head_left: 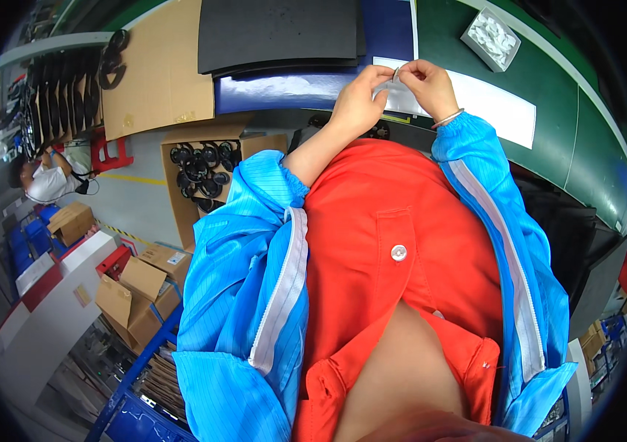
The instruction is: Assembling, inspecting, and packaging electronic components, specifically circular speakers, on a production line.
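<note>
My left hand (358, 101) and my right hand (432, 90) meet over the near edge of the workbench, fingertips almost touching. Between them is a small pale piece (396, 74), pinched by the fingers of both hands; its exact kind is too small to make out. Beneath the hands lies a white sheet (501, 110) that stretches to the right along the bench edge. A small open box (468, 37) full of little white parts (494, 40) stands on the green mat, beyond my right hand.
Black sheets (276, 33) are stacked on the blue surface at the far left of my hands, beside brown cardboard (155, 66). An open carton (175, 199) of black round parts (199, 166) stands below. Farther left are a person (52, 180) and more cartons (133, 291).
</note>
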Demonstrator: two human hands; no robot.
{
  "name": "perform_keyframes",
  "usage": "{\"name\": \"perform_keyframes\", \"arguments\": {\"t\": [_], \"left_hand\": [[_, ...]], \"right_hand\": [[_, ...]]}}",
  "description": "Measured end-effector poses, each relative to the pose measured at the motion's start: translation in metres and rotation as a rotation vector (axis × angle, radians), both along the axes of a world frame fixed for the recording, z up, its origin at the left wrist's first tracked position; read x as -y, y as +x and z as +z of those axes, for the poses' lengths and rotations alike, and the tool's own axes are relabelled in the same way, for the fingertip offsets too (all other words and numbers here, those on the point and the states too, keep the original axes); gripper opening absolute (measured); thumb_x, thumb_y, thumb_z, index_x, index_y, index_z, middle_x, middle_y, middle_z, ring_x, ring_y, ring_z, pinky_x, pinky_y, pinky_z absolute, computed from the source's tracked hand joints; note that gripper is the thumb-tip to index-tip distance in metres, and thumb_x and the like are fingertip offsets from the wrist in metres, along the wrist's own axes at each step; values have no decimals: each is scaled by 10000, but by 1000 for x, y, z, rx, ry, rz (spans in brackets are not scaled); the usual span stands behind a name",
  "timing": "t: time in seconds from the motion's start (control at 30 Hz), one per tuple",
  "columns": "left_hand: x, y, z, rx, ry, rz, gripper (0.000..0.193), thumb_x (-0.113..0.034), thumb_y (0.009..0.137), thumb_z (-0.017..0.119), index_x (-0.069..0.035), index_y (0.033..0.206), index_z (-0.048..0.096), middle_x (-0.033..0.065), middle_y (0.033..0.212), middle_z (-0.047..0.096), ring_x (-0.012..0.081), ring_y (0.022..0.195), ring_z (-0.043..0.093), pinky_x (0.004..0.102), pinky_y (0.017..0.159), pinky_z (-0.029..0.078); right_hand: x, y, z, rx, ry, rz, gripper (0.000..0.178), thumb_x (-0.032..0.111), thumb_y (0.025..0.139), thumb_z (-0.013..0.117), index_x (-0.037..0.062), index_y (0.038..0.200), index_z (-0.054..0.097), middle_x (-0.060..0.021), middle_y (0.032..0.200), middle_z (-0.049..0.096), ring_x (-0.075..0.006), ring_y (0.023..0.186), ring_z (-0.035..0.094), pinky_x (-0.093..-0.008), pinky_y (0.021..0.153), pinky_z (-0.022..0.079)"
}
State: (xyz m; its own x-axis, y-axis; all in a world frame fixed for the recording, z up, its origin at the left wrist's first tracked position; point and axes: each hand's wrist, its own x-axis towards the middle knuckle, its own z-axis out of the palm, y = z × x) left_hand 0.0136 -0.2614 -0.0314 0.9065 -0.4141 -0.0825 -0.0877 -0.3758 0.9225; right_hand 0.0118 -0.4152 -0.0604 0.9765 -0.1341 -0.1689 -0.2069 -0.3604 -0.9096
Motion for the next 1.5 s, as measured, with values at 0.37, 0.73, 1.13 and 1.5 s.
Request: {"name": "perform_keyframes", "arguments": {"t": [0.37, 0.73, 1.13, 1.5], "left_hand": [[-30, 30, 33, -337, -472, 295, 129, -89, 746, 578, -17, 847, 544, 40, 741, 610, 62, 684, 538, 194, 624, 418], [-72, 61, 36, 25, -373, 281, 207, -90, 724, 604, -19, 903, 529, 45, 755, 609, 56, 710, 537, 170, 640, 408], [-467, 230, -42, 295, 81, 929, 346, -80, 696, 589, -68, 1035, 522, 96, 1030, 528, 225, 958, 478, 341, 881, 316], [-526, 277, -34, 352, 1207, 596, 843, 83, 603, 462, -237, 1290, 91, 192, 1075, 470, 354, 852, 508, 413, 714, 390]], "right_hand": [[-39, 7, 50, -102, 820, -128, 93, 49, 733, 554, -36, 760, 527, -113, 789, 564, -191, 752, 584, -256, 727, 475], [-88, 30, 71, -13, 633, -174, 272, 15, 715, 585, -74, 947, 474, -147, 818, 577, -198, 764, 583, -250, 691, 476], [203, 46, -30, 22, -1153, -422, 215, 81, 717, 551, 76, 926, 599, -109, 889, 595, -217, 811, 574, -287, 735, 436], [138, 52, 8, -231, -1041, -705, 188, 198, 726, 546, 92, 867, 610, -91, 817, 606, -233, 763, 585, -303, 698, 451]]}}
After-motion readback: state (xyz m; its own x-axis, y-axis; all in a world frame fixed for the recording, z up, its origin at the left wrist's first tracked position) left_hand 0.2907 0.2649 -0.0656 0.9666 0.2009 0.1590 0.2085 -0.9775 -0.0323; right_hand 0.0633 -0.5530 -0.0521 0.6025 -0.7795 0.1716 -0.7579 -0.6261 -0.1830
